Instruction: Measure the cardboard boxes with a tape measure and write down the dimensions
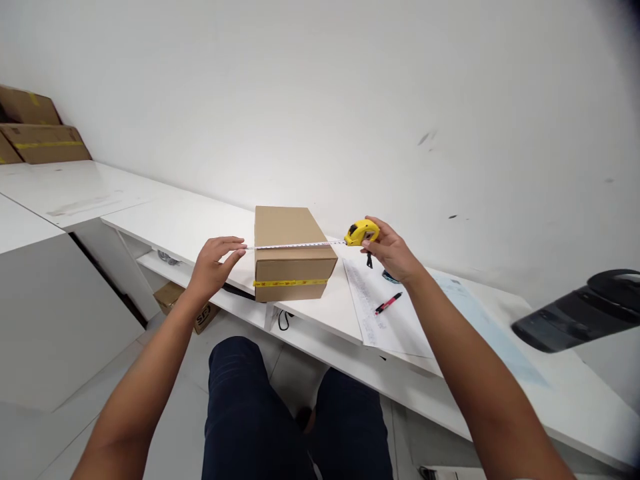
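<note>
A small brown cardboard box (290, 250) sealed with yellow tape sits on the white desk (200, 223). My right hand (393, 253) grips a yellow tape measure (361, 232) just right of the box. Its white blade (295, 246) stretches left across the top front edge of the box. My left hand (216, 263) pinches the blade's end just past the box's left side.
A sheet of paper (385, 313) with a red and black pen (388, 303) lies right of the box. A dark device (580, 313) sits at the far right. More cardboard boxes (35, 137) are stacked at the far left, another under the desk (187, 303).
</note>
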`<move>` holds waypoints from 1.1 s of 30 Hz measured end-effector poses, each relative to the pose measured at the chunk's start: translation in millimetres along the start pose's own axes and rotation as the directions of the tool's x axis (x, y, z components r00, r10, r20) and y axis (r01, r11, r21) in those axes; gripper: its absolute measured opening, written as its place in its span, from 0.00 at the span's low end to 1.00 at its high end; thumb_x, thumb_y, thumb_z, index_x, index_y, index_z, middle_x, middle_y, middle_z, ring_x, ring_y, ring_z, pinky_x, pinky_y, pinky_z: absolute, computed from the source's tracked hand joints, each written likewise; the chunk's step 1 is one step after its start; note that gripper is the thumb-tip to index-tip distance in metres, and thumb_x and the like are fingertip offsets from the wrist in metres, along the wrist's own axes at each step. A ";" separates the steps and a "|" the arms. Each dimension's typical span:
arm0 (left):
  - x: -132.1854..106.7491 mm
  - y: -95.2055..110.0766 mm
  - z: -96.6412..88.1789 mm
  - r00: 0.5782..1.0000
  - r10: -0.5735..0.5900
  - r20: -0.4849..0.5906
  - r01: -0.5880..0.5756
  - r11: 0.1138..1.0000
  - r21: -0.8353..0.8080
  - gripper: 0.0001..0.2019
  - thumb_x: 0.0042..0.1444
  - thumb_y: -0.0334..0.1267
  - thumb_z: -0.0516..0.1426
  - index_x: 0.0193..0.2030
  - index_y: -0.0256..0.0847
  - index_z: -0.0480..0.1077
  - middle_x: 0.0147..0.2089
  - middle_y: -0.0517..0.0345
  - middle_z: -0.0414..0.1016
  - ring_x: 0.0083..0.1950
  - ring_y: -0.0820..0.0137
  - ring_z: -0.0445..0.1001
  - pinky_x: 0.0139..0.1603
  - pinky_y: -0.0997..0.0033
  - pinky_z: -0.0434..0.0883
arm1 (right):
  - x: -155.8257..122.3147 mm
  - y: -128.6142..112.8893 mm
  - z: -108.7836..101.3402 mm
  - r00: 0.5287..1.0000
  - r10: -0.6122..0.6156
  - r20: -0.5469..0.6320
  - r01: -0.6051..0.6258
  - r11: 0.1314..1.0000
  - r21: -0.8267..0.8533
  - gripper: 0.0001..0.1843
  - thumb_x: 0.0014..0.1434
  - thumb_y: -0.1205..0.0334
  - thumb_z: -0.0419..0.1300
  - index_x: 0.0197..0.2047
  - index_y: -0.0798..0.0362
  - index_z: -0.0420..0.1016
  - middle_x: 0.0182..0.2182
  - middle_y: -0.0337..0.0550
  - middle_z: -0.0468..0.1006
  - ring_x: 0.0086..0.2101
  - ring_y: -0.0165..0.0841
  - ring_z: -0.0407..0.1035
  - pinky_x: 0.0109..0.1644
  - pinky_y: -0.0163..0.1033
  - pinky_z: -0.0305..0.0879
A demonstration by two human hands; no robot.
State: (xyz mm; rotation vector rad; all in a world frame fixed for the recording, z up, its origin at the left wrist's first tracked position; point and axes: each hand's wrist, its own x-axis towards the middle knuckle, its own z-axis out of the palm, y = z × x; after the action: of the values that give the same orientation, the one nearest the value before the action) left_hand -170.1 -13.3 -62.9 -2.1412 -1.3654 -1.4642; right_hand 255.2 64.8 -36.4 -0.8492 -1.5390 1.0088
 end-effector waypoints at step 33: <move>175.0 50.3 57.9 0.899 0.138 0.417 -0.298 0.888 0.349 0.10 0.69 0.42 0.56 0.46 0.40 0.76 0.53 0.51 0.78 0.60 0.62 0.72 0.69 0.47 0.63 | -132.6 -72.6 141.0 0.695 -0.523 -0.493 0.238 0.815 -0.529 0.14 0.60 0.56 0.67 0.49 0.48 0.78 0.33 0.39 0.72 0.31 0.33 0.67 0.34 0.40 0.72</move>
State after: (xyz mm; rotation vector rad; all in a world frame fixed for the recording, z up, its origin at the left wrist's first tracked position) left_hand -81.3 94.1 67.9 -2.2694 -1.3323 -0.6211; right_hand 140.7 -107.3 -31.9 -0.9690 -1.2731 0.0188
